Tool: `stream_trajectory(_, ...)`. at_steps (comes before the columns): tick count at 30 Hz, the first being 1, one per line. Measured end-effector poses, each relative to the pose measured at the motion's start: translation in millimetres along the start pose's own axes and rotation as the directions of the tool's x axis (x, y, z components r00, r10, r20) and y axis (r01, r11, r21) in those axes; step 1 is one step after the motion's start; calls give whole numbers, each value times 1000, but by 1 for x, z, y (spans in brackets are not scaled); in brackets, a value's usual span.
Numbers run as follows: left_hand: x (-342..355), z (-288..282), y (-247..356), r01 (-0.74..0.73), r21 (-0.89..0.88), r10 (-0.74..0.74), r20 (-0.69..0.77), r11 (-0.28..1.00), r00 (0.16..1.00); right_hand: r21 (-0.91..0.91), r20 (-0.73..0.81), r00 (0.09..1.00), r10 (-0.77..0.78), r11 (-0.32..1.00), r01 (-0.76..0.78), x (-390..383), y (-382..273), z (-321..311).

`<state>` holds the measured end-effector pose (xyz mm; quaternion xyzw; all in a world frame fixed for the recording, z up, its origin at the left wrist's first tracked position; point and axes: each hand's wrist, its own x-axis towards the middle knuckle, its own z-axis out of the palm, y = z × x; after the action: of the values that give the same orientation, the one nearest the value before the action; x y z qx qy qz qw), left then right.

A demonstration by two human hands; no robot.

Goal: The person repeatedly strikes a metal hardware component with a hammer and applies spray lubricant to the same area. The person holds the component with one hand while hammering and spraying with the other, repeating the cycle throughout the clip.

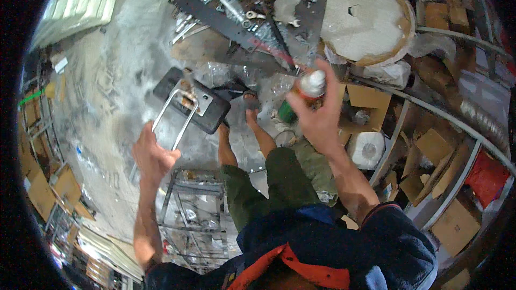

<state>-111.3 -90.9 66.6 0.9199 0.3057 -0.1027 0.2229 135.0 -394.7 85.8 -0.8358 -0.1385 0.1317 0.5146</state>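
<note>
My left hand (153,153) is closed around a bent U-shaped metal bar (163,110). The bar reaches a metal plate (204,105) fixed to a black oblong pad (169,81), which hangs tilted over the floor in front of me. Brownish marks show on the plate around its middle. On the other side, my right hand (321,121) grips a spray can (313,81) with a white top and a red band. Its fingers are slightly blurred and wrap around the can, hiding much of its body. A green part (286,113) shows just below it.
Wrenches (231,2) and bolts lie heaped ahead beside a dark metal strip (209,17). A round pale disc (365,19) lies at the far right. Metal shelving (446,107) with cardboard boxes (457,225) runs along the right. A metal frame (193,229) stands near my legs.
</note>
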Motion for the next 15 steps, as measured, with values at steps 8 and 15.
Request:
stream_trajectory(8,-21,40,17,458,-122,-465,-36,881,885,-222,-473,862,-182,972,83,149,84,-43)
stream_trajectory(15,-9,41,49,559,-341,-599,-16,756,801,-373,-451,878,-159,928,-23,204,143,-17)
